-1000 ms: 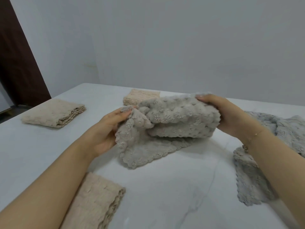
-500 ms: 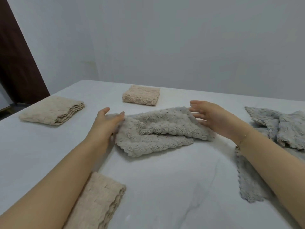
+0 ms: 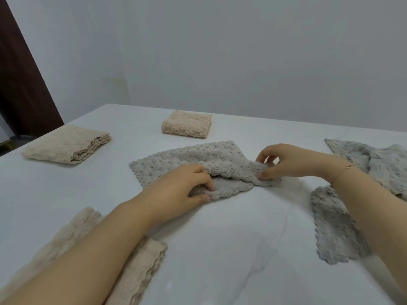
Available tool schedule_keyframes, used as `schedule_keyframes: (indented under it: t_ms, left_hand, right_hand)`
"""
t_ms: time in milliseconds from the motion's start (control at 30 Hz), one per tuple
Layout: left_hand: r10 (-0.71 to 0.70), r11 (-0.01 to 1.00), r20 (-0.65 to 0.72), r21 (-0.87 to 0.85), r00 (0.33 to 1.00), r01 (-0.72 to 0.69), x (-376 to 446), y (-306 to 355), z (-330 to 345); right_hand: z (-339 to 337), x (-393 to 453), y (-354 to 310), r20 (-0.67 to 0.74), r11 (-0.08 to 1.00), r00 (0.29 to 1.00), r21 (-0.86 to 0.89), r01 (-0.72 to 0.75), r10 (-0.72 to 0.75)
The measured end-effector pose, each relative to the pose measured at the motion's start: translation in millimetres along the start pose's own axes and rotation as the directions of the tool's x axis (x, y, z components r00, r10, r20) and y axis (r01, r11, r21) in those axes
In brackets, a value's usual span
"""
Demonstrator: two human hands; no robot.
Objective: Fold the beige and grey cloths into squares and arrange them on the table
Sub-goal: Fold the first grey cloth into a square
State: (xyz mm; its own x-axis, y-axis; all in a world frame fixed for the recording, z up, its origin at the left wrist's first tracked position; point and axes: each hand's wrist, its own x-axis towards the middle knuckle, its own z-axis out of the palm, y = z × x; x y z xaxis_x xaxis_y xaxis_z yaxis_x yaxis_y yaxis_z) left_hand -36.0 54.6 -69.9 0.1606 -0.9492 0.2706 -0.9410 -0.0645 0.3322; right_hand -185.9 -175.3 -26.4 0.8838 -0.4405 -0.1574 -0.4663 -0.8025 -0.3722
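The grey cloth (image 3: 187,158) lies mid-surface, long axis left-right. My left hand (image 3: 176,190) pinches its near edge, my right hand (image 3: 286,161) its right end, both clamped on it.

No readable text, labels, brand names, numbers or signs appear anywhere in this view. The cloths, the table and the wall behind it carry no writing.
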Motion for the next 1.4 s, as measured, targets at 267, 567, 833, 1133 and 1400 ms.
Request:
schedule_keyframes:
  t_ms: [267,567,833,1133,1400]
  left_hand:
    - [-0.33,0.633,-0.023,-0.747,0.944,0.203,1,5,-19]
    - [-0.558,0.777,-0.207,-0.471,0.803,0.418,2,-20,-12]
    - [0.012,0.998,-0.114,0.057,0.993,-0.006,-4,2,-31]
    - [-0.196,0.98,0.139,0.067,0.971,0.188,-6,-1,-18]
    - [-0.272,0.905,-0.085,-0.361,0.959,0.225,-5,-5,-26]
  right_hand:
    - [-8,-2,7,0.115,0.796,0.989,0.605,0.007,-0.096]
    - [-1,11,15,0.017,0.628,0.961,0.754,-0.192,0.275]
    - [-11,-10,-8,-0.438,0.909,0.865,0.208,0.361,-0.244]
    - [20,-6,-25,-0.095,0.938,0.933,-0.043,0.344,-0.346]
    - [27,-6,-22,-0.165,0.905,0.915,-0.291,0.311,-0.367]
